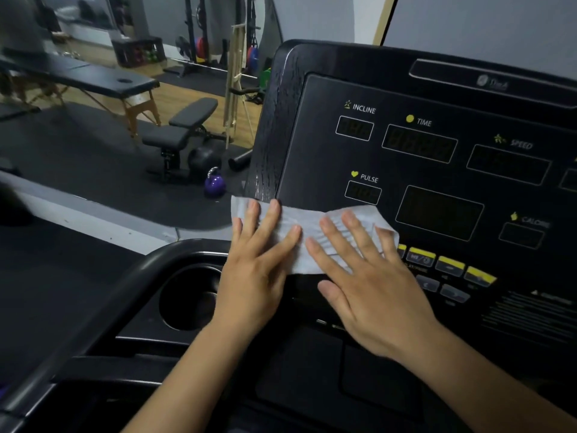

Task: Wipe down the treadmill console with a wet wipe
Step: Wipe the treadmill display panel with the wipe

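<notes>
The black treadmill console (315, 145) fills the right half of the view, with dark displays labelled INCLINE, TIME, SPEED, PULSE and CALORIE. A white wet wipe (307, 221) lies spread flat across the console's lower left corner, below the PULSE display. My left hand (254, 270) presses on the wipe's left part with straight fingers. My right hand (362, 276) lies flat on the wipe's right part, fingers spread. A row of yellow buttons (449, 265) sits just right of my right hand.
A round cup holder (187, 303) is set in the tray left of my left hand, bordered by a curved black handrail (131, 276). Beyond the treadmill stand a weight bench (184, 129), a purple kettlebell (214, 184) and a massage table (93, 81).
</notes>
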Tool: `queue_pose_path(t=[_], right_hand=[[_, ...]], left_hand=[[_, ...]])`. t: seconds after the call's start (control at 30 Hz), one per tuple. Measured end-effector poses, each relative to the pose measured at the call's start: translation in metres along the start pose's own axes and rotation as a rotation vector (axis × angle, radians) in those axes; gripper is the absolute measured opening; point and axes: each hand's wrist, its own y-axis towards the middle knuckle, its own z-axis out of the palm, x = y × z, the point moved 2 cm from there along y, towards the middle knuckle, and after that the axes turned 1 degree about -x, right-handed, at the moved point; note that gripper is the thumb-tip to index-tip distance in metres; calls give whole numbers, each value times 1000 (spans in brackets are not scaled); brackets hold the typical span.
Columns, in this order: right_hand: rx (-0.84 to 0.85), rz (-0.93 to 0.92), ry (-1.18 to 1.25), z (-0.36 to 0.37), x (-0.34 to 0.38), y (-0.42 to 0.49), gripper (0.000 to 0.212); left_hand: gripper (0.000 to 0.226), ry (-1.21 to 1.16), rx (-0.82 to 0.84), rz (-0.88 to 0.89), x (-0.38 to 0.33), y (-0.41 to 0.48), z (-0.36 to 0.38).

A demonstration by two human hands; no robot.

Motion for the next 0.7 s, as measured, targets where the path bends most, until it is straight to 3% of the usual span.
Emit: queue_pose_path(t=[0.23,0.5,0.7], right_hand=[[-65,126,23,-19,-13,38,56],[85,21,102,12,16,-40,60],[37,44,118,-13,-4,6,61]], left_hand=[[54,266,56,66,-12,51,-2],[69,256,232,91,-1,-38,1],[55,288,205,94,-5,28,-8]])
